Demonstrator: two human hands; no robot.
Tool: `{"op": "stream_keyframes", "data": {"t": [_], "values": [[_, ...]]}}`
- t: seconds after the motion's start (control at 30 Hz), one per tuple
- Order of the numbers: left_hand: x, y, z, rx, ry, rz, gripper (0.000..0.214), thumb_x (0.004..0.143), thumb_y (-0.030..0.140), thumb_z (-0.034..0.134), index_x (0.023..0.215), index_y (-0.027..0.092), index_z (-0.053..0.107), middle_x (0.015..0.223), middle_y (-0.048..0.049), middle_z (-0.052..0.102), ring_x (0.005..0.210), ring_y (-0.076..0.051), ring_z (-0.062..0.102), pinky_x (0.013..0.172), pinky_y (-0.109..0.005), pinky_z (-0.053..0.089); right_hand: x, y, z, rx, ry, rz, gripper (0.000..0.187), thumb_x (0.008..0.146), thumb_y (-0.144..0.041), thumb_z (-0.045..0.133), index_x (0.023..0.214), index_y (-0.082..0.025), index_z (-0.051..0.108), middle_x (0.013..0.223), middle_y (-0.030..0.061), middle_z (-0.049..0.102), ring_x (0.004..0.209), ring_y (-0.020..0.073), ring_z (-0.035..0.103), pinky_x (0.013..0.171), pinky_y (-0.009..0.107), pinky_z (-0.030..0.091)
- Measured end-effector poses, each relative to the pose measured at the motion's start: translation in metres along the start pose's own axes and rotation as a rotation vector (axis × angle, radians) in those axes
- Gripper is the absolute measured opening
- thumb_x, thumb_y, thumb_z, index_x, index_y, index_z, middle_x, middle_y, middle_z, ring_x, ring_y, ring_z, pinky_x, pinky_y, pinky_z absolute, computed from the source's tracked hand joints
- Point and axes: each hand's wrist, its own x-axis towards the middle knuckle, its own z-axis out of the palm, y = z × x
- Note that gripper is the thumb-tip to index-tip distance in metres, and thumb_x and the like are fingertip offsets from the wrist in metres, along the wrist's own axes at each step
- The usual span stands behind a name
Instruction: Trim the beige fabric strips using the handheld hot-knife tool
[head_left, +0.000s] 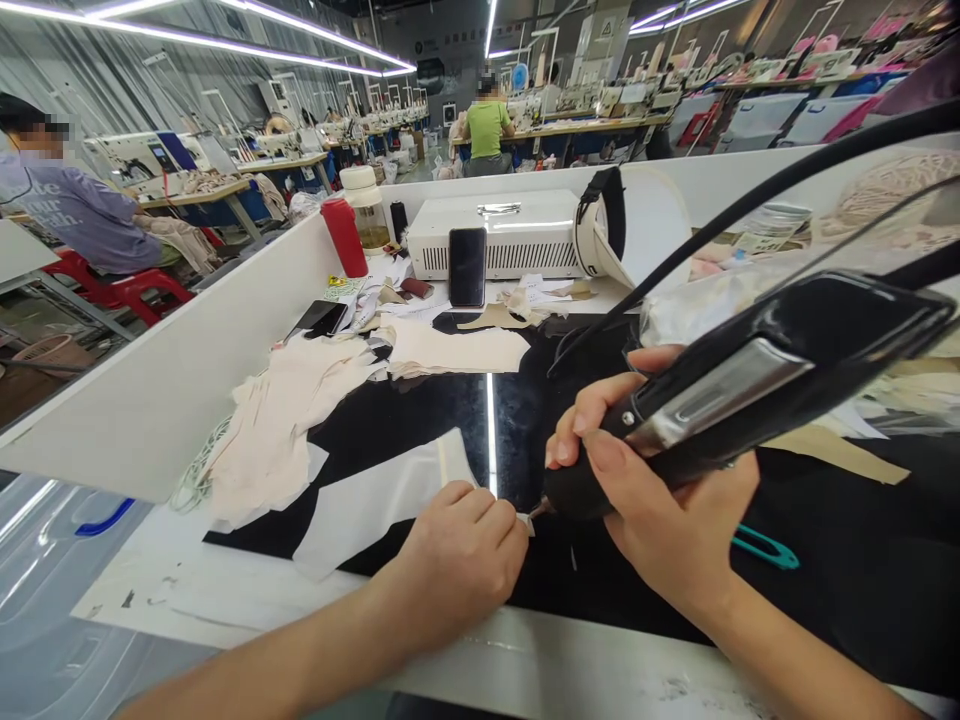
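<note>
My right hand (pixel 660 490) is wrapped round a black corded hand tool (pixel 750 390) with a metal plate on its side; its fine tip points down-left to the black work surface (pixel 420 420). My left hand (pixel 465 555) is closed in a pinch right at that tip, on a small white scrap (pixel 526 522) that is too small to name. A white sheet piece (pixel 375 500) lies just left of my left hand. Cream fabric pieces (pixel 277 430) are piled further left, with another cream piece (pixel 457 350) behind.
A white box-shaped machine (pixel 517 235) stands at the back with a phone (pixel 467 266) leaning on it. A red bottle (pixel 343 236) and a jar (pixel 365 205) stand beside it. Teal-handled snips (pixel 765 547) lie right of my wrist. A white partition wall (pixel 187 370) runs on the left. Other people sit at sewing tables beyond.
</note>
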Motion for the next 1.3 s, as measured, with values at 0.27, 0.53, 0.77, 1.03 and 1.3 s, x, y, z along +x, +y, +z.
{"op": "stream_keyframes", "data": {"t": [0.27,0.53,0.77,1.03,1.3], "values": [[-0.006,0.001,-0.004,-0.062,-0.045,-0.044,0.032,0.114,0.003,0.056,0.087,0.019,0.065,0.078,0.0017,0.060,0.068,-0.019,0.053,0.066,-0.036,0.040,-0.008,-0.010,-0.010,0.044,-0.056,0.026,0.046,0.098,-0.032,0.100,0.134,-0.036,0.071,0.093,-0.0049,0.074,0.065,0.0165,0.073,0.058,0.032,0.066],[-0.007,0.001,-0.005,-0.104,-0.074,-0.053,0.034,0.119,0.006,0.050,0.093,0.019,0.066,0.082,0.0012,0.064,0.072,-0.019,0.058,0.068,-0.035,0.044,-0.010,-0.009,-0.006,0.008,-0.051,0.025,0.044,0.098,-0.035,0.100,0.131,-0.035,0.070,0.090,-0.0047,0.076,0.063,0.0164,0.073,0.057,0.031,0.065],[-0.024,-0.015,-0.012,-0.204,-0.192,-0.126,0.026,0.120,0.008,0.057,0.099,0.020,0.068,0.095,-0.0012,0.074,0.088,-0.020,0.069,0.078,-0.035,0.054,-0.009,-0.013,-0.011,-0.002,-0.061,0.038,0.046,0.096,-0.035,0.102,0.130,-0.033,0.070,0.090,-0.0044,0.075,0.063,0.0176,0.073,0.058,0.033,0.066],[-0.029,-0.021,-0.016,-0.297,-0.181,-0.156,0.026,0.122,0.013,0.059,0.101,0.019,0.073,0.097,-0.0016,0.077,0.088,-0.018,0.071,0.088,-0.034,0.062,-0.007,-0.018,-0.017,-0.027,-0.074,0.034,0.044,0.095,-0.035,0.103,0.128,-0.036,0.074,0.090,-0.0048,0.074,0.067,0.0188,0.073,0.062,0.035,0.068],[-0.021,-0.025,-0.018,-0.414,-0.167,-0.165,0.022,0.122,0.015,0.061,0.102,0.017,0.071,0.110,-0.0054,0.081,0.105,-0.019,0.078,0.102,-0.033,0.063,-0.005,-0.021,-0.017,-0.037,-0.085,0.023,0.044,0.095,-0.034,0.103,0.130,-0.036,0.076,0.090,-0.0045,0.074,0.068,0.0187,0.073,0.064,0.035,0.070]]}}
